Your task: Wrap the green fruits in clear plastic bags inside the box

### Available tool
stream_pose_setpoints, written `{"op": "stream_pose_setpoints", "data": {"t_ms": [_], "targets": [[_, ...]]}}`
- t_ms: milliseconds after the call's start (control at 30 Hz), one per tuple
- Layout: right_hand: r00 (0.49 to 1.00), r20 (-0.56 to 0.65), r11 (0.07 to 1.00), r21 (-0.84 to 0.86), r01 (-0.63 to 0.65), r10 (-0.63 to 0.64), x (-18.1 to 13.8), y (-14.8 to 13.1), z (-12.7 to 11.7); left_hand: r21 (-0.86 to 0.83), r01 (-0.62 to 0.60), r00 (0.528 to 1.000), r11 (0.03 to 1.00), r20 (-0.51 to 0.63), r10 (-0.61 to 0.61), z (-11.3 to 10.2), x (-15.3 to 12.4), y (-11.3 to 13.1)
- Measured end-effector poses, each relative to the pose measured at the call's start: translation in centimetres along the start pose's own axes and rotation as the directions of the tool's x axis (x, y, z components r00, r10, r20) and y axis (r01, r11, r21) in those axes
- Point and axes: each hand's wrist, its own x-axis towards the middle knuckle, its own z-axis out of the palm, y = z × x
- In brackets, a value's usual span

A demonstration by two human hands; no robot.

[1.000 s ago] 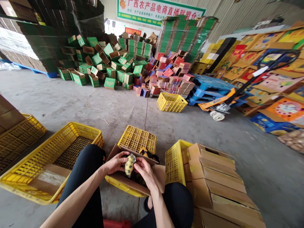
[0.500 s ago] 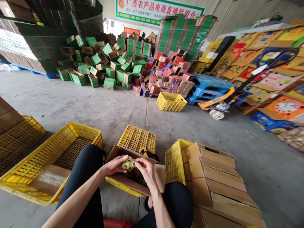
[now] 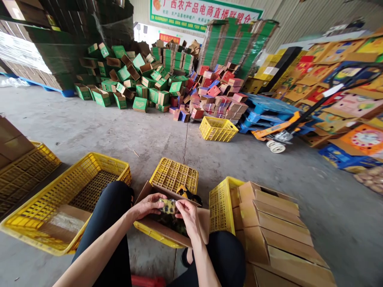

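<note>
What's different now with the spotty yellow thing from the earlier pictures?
It got turned! The spotty yellow thing was pointing up and down a second ago; now it lies sideways between the left hand and right hand. Neither hand has let go. The open cardboard box underneath stayed put.

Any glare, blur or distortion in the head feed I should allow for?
Head view: bright glare whitens the stretch wrap at far left; the printed cartons at right look stretched and smeared; the open cardboard box is dark inside, hiding detail; the wrapped, dark-spotted item between the left hand and right hand looks slightly soft.
</note>
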Motion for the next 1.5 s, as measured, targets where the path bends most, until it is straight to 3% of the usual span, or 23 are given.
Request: {"op": "stream_pose_setpoints", "data": {"t_ms": [200,433,733,933,1133,1333,1500], "targets": [[0.999,0.040,1.000,0.019,0.002,-0.003,-0.2,-0.7,0.0,0.036,0.067,0.995,0.997,-0.080,-0.064,0.2,0.3,0.0],[0.970,0.232,0.997,0.054,0.063,-0.074,-0.7,-0.8,0.2,0.017,0.035,0.989,0.999,-0.147,-0.032,0.1,0.5,0.1],[0.988,0.143,0.996,0.077,0.046,-0.057,0.2,0.6,0.4,0.011,0.046,0.990,0.999,-0.137,-0.044,0.2,0.4,-0.2],[0.998,0.067,1.000,0.012,0.011,-0.012,0.4,0.9,0.2,0.008,-0.117,0.992,0.993,0.041,0.117,0.7,0.2,0.0],[0.998,0.059,1.000,-0.025,0.014,-0.013,0.3,0.9,0.3,0.087,-0.127,0.988,0.988,0.097,0.119,0.7,0.1,0.1],[1.000,0.004,0.990,0.141,-0.001,0.000,0.4,0.7,0.3,-0.054,-0.114,0.986,0.992,0.115,0.120,0.5,0.2,-0.1],[1.000,-0.007,0.991,0.130,-0.017,0.018,0.4,0.6,0.0,-0.165,-0.122,0.988,0.979,0.070,0.135,0.2,0.5,-0.3]]}}
